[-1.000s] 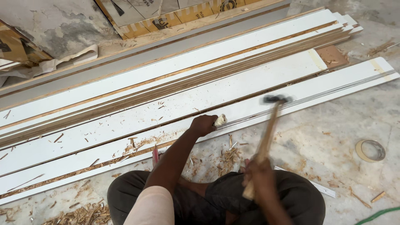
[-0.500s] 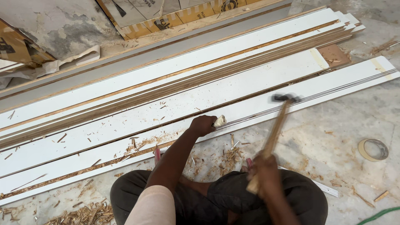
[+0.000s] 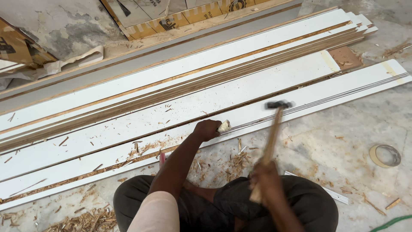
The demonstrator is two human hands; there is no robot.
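Hammer (image 3: 272, 141) in your right hand (image 3: 265, 180): you grip the wooden handle near its lower end, fist clenched around it, and the dark head is raised above the nearest white board (image 3: 334, 92), blurred in the air. The handle slants up and away from you, over the floor just in front of your knees.

Your left hand (image 3: 207, 129) is closed around a chisel (image 3: 224, 126); only its pale, stubby butt end shows, sticking out of your fist toward the hammer. That fist rests on the near edge of the same white board, where the board's dark grooved lines begin and run off to the right. The hammer head and the chisel are apart, not touching.

Left of your fist, the board's edge looks rough and brown, with wood chips (image 3: 234, 163) scattered on the concrete floor (image 3: 343, 141) below it and another heap by your left knee. Beyond lie more long white boards (image 3: 180, 107), side by side. A roll of tape (image 3: 385, 155) sits on the floor well to your right.
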